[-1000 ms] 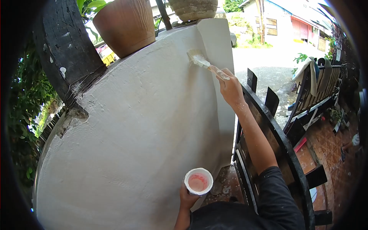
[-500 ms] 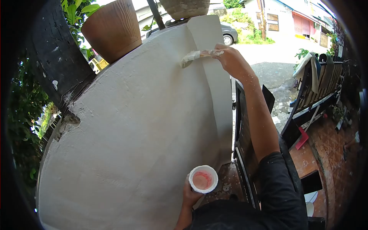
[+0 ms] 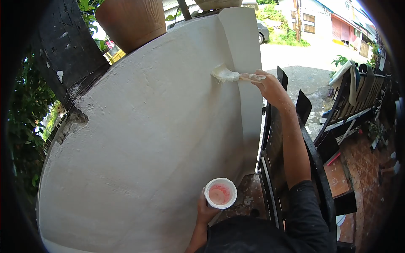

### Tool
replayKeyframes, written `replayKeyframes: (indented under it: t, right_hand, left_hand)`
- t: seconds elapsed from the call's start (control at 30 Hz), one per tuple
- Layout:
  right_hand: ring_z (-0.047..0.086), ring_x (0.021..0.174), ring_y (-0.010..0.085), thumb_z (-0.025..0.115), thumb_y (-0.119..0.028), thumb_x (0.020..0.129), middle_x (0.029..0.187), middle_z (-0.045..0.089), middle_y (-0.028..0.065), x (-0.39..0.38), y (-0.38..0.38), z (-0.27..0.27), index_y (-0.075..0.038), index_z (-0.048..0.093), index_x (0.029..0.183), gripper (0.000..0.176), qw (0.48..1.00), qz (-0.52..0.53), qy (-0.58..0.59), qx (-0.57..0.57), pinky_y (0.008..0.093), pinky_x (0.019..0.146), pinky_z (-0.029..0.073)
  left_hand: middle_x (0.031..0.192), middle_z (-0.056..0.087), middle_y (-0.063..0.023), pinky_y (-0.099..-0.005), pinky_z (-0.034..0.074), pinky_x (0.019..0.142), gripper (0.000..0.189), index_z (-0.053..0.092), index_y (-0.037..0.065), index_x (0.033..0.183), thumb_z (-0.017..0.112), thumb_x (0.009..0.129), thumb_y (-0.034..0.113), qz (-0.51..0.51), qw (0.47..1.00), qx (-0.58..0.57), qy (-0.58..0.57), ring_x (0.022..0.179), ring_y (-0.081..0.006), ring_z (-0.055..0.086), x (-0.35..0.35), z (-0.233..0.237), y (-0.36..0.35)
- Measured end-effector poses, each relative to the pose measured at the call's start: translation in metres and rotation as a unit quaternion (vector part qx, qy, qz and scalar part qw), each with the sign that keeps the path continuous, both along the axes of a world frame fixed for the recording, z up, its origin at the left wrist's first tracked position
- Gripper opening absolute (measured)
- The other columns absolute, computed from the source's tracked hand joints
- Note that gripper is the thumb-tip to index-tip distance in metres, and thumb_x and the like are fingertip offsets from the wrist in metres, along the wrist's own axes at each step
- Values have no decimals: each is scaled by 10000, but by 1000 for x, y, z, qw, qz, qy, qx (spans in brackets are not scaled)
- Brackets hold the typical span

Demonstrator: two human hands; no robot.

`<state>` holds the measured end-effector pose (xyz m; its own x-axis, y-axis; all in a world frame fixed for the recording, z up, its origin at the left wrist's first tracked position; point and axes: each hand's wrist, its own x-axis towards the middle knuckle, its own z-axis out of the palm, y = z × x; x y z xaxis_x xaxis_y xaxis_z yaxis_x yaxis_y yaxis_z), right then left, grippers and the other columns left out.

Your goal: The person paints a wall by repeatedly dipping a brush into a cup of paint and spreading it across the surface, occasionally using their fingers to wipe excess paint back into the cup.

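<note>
My right hand [image 3: 272,90] is closed round the handle of a paintbrush [image 3: 230,76], near the upper right of the white wall [image 3: 160,109]. The brush's pale, coated bristles point left and lie against the wall beside its vertical corner. Low in the view, my left hand [image 3: 206,212] holds a white cup [image 3: 220,193] by its side. The cup's mouth faces up, and pinkish-red marks and some pale pink content show inside.
A brown plant pot [image 3: 133,21] stands on the wall's top edge beside a dark post [image 3: 67,50]. A black metal gate [image 3: 274,156] is close under my right arm. Farther right, cloths hang on a slatted dark rack [image 3: 363,92].
My right hand and the brush have moved down along the wall and slightly right in the view. The camera view has shifted a little; my left hand still holds the cup.
</note>
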<state>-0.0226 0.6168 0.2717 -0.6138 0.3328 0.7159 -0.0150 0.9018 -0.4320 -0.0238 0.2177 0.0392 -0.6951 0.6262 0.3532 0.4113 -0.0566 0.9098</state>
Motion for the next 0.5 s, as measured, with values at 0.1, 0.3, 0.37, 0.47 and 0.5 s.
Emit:
replayKeyframes:
  t: [0.1, 0.3, 0.37, 0.47, 0.5]
  right_hand:
    - [629, 1015, 404, 650, -64, 893, 1062, 670, 207, 14, 12, -9, 28, 687, 1048, 184, 983, -42, -178, 33, 447, 901, 498]
    - [651, 970, 365, 601, -41, 907, 1033, 689, 198, -20, 1, 102, -13, 702, 1084, 206, 979, -83, -109, 149, 415, 828, 539]
    - [664, 899, 353, 602, -58, 917, 999, 697, 187, -19, -18, 146, -53, 701, 1129, 234, 980, -90, -23, 176, 406, 767, 551]
    - [670, 822, 328, 595, -52, 922, 976, 698, 164, -23, -18, 151, -80, 697, 1153, 254, 966, -29, 139, 217, 397, 708, 550]
    - [671, 783, 314, 589, -38, 923, 970, 697, 147, -25, -20, 147, -88, 696, 1158, 263, 942, 21, 238, 235, 388, 683, 548]
  left_hand:
    - [1224, 626, -126, -382, 492, 982, 854, 505, 7, 1318, 947, 602, 152, 0, 1000, -3, -2, 1132, -245, 619, 0, 4, 1]
    - [1191, 652, -119, -373, 529, 931, 765, 554, 3, 1263, 930, 601, 81, -22, 1000, -5, -16, 1077, -225, 646, -4, 5, 6]
    - [1189, 651, -118, -373, 530, 931, 767, 554, 2, 1263, 928, 598, 73, -19, 1000, -2, 2, 1075, -226, 646, -1, 12, 7]
    - [1188, 650, -119, -376, 531, 933, 774, 554, 0, 1263, 928, 588, 64, -11, 1000, 17, -8, 1074, -229, 646, -3, 15, 4]
    - [1189, 650, -120, -378, 532, 934, 781, 554, 0, 1263, 931, 581, 61, -11, 999, 30, -32, 1073, -231, 646, -3, 14, 3]
